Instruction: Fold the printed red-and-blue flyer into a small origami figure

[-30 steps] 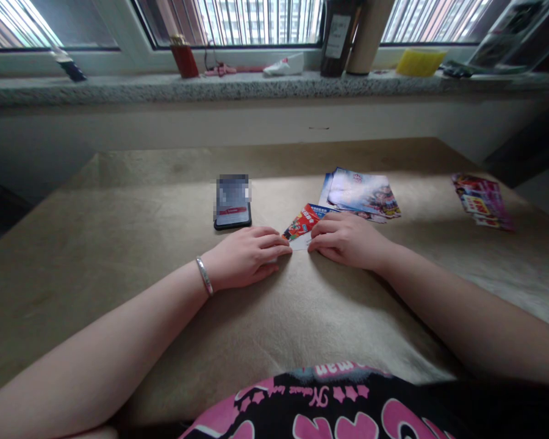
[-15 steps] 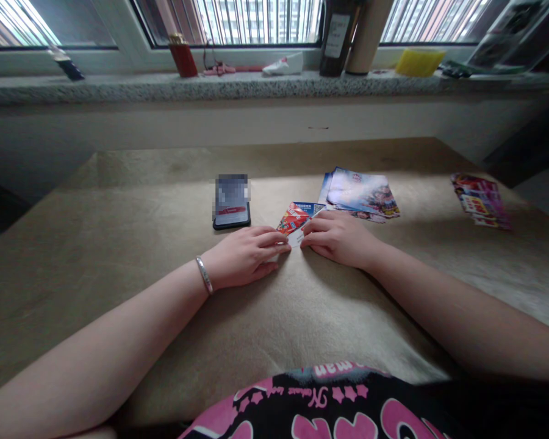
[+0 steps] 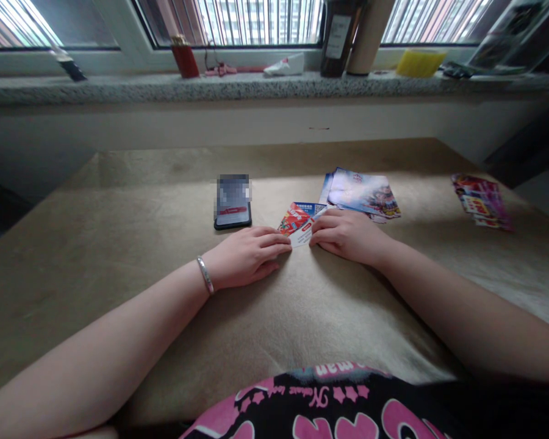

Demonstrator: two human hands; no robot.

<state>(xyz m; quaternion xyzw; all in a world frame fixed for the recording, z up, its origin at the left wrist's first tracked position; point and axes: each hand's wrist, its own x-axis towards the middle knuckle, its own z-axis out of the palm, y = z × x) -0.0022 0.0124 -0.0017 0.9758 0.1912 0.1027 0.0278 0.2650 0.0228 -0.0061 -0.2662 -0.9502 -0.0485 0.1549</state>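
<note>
A small folded leaflet point(image 3: 298, 223), red and blue print with a white underside, lies on the tan table cover point(image 3: 119, 244) between my hands. My left hand point(image 3: 247, 256), with a silver bracelet on the wrist, lies palm down with its fingertips pressing the leaflet's near left edge. My right hand point(image 3: 348, 236) has its fingers curled and pinched on the leaflet's right edge. Most of the leaflet's near part is hidden under my fingers.
A black phone point(image 3: 232, 201) lies just beyond my left hand. A stack of colourful leaflets point(image 3: 361, 194) sits beyond my right hand, another pile point(image 3: 481, 201) at the far right. The windowsill point(image 3: 256, 85) holds a red cup, bottles and a yellow item.
The leaflet has been folded smaller and shifted slightly left. My right hand slid a little along its edge; my left hand stayed in place.
</note>
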